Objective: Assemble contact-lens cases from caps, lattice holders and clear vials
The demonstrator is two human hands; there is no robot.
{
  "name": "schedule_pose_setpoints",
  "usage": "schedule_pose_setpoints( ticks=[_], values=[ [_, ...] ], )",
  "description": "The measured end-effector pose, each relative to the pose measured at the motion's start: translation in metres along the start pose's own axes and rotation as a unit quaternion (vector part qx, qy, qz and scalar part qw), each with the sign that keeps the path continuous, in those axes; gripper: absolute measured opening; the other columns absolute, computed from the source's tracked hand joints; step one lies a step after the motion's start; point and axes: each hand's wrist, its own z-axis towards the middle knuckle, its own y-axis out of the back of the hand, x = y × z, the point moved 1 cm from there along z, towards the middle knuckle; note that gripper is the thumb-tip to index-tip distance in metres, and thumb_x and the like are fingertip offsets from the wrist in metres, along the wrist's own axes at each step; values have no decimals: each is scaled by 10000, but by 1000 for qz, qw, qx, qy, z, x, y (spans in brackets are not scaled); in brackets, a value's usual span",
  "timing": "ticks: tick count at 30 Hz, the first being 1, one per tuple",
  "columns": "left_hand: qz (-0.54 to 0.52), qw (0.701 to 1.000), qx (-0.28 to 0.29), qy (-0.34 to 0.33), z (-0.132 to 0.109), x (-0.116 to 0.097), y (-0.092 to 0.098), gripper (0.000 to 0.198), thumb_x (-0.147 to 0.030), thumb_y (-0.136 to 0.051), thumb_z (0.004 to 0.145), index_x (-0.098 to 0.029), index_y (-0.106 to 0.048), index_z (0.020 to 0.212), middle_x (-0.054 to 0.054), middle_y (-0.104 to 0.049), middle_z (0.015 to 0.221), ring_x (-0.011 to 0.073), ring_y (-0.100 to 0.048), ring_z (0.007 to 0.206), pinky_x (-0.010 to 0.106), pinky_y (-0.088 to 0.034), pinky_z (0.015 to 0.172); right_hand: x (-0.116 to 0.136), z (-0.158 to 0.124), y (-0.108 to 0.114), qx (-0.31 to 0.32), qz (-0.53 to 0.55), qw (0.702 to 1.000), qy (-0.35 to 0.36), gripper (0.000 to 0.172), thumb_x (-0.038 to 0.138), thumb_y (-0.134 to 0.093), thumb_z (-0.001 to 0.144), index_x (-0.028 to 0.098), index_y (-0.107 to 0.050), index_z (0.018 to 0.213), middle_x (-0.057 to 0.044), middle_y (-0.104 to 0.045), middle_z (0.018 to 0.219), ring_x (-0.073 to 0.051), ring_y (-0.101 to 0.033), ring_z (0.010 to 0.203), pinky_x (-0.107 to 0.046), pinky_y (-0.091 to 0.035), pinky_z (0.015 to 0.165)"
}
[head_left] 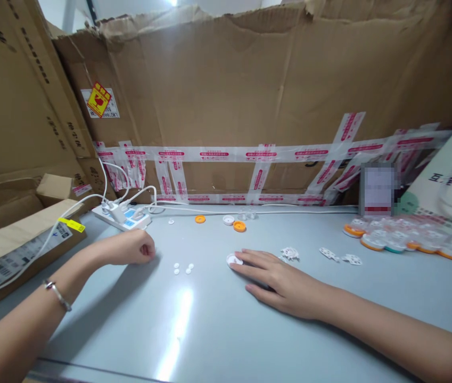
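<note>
My left hand (pixel 136 247) is curled into a loose fist above the left part of the table, near the power strip; whatever may be inside it is hidden. My right hand (pixel 271 276) lies palm down with its fingers stretched and a little apart. Its fingertips touch a white round part (pixel 232 259) on the tabletop. Between the hands lie several small white discs (pixel 177 272). White openwork pieces (pixel 290 253) rest just beyond my right hand, with flat white cut-out pieces (pixel 329 254) farther right.
Orange rings (pixel 239 226), a white ring (pixel 228 219) and clear parts (pixel 248 214) lie at the back. Clear-domed pieces with coloured rims (pixel 421 239) are clustered at right. A power strip (pixel 130 217) with cables and an open carton (pixel 22 244) stand left; large cardboard (pixel 226 96) walls the back.
</note>
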Motion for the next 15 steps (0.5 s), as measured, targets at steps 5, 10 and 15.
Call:
schedule_pose_setpoints(
  ticks=[5,10,15],
  values=[
    [32,996,-51,-64,8,-35,14,173,-133,-493,673,-155,-664,654,11,-657,634,128,-564,570,217,-395,564,1,3,-1,2,2,1000,3,455,351,-380,904,207,-428,1332,-121,-399,1401,-269,-337,1301,-473,-311,1048],
    [-38,924,-248,-288,34,-101,-5,164,-167,-473,826,-148,-633,799,45,-677,797,132,-603,735,227,-454,706,-2,3,-8,-31,29,999,9,440,332,-404,898,236,-435,1325,-103,-393,1408,-268,-353,1294,-472,-321,1042],
    [20,901,-276,-334,66,-123,-44,171,-136,-461,853,-115,-627,821,77,-659,792,170,-608,750,272,-482,710,-3,3,-10,-38,37,999,4,437,315,-427,888,242,-445,1318,-99,-392,1409,-280,-339,1300,-478,-315,1044]
  ],
)
